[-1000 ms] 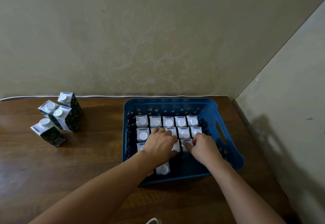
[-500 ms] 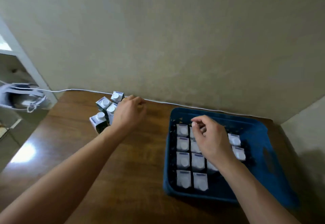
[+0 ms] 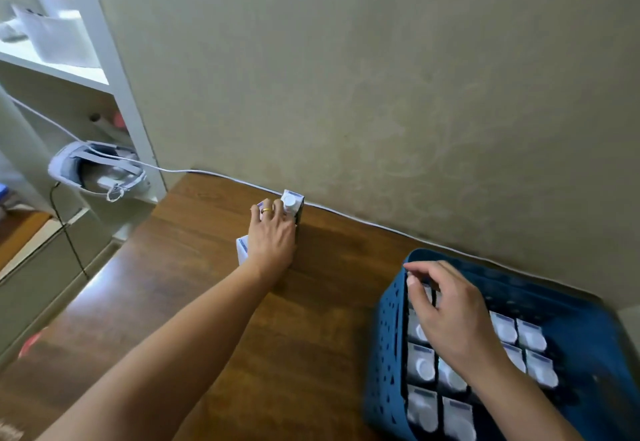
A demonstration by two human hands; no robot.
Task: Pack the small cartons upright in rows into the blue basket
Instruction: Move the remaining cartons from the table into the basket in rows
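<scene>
Head view: reaching for loose cartons

My left hand [image 3: 272, 238] lies over the loose cartons [image 3: 290, 206] on the tabletop [image 3: 194, 267], grip hidden. My right hand [image 3: 446, 316], fingers loosely curled, hovers above cartons standing in the basket [image 3: 388, 343].

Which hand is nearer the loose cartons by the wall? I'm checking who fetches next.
Left. The left hand lies over the loose cartons, its fingers among them. The right hand hovers apart, above the blue basket.
</scene>
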